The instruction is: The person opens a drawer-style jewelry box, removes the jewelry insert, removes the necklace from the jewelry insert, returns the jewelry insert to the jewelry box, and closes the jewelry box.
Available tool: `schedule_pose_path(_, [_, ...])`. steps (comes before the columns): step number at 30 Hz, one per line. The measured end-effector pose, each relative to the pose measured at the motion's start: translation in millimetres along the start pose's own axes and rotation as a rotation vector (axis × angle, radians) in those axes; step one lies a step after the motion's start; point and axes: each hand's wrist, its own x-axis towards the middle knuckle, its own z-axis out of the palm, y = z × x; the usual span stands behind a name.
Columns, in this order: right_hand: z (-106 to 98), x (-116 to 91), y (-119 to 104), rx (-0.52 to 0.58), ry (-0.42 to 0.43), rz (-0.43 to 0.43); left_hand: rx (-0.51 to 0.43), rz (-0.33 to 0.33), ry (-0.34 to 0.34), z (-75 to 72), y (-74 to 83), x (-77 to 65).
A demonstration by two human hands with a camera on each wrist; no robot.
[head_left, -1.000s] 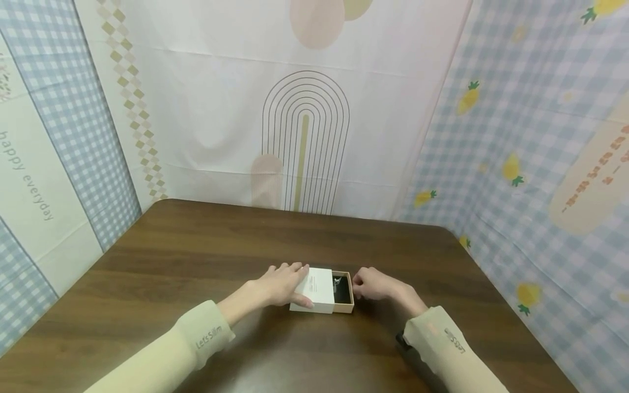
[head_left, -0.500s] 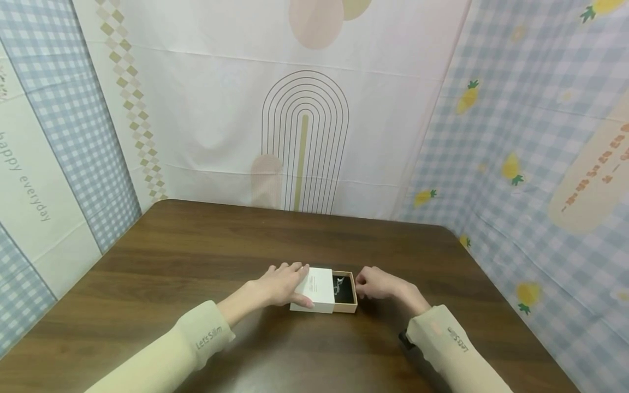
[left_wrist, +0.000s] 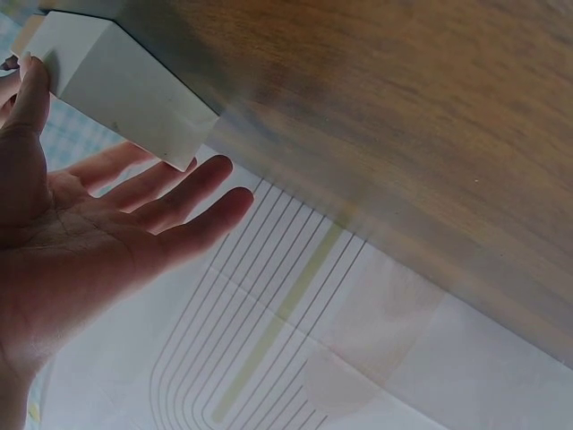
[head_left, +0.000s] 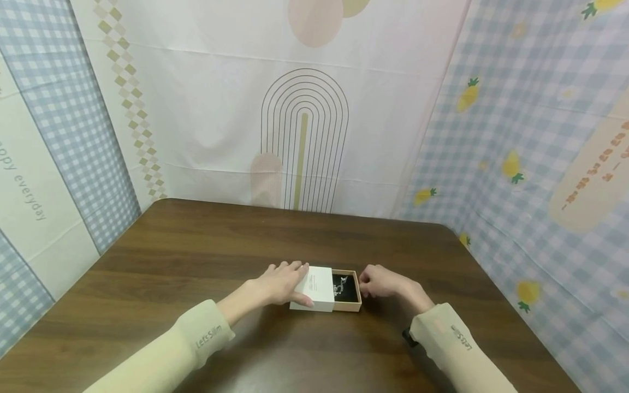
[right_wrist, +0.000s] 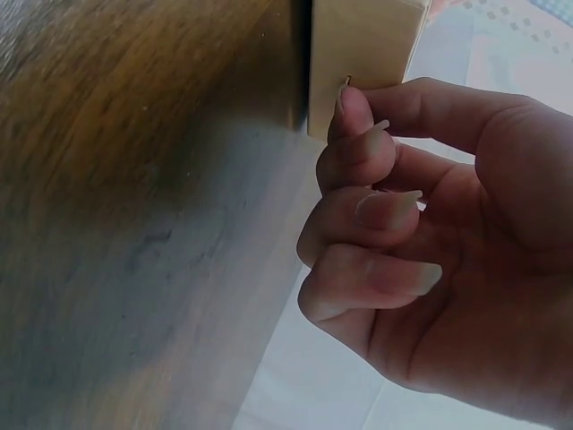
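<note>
A small jewelry box lies on the table, its white sleeve (head_left: 320, 286) to the left and its tan drawer (head_left: 346, 307) partly out to the right. On the drawer's black lining rests a silvery chain-like piece of jewelry (head_left: 339, 286). My left hand (head_left: 281, 285) holds the sleeve, thumb on the near side and fingers across toward the far side. The left wrist view shows the sleeve (left_wrist: 134, 85) between thumb and fingers. At the drawer's right end, my right hand (head_left: 385, 281) has curled fingers; in the right wrist view, thumb and index pinch at the drawer's end face (right_wrist: 367, 40), covering whatever small pull is there.
The dark wooden table (head_left: 236, 234) extends around the box. A white printed cloth (head_left: 211, 120) hangs behind it, with blue checked cloths (head_left: 501, 136) at the sides. A dark band (head_left: 409, 337) shows at the right sleeve cuff.
My right hand has moved a little to the right, and the drawer has slid further out with it. More of the jewelry shows. The left hand and sleeve stay in place.
</note>
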Motion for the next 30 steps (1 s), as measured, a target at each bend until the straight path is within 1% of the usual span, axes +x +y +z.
schedule_pose_path(8, [-1.9,0.6,4.0,-0.004,-0.010,0.018,-0.004,0.000,0.003,-0.6,0.0,-0.6])
schedule_pose_path(30, [-5.8,-2.2,12.1,0.024,-0.026,0.011,-0.009,0.000,0.003,0.4,-0.7,-0.7])
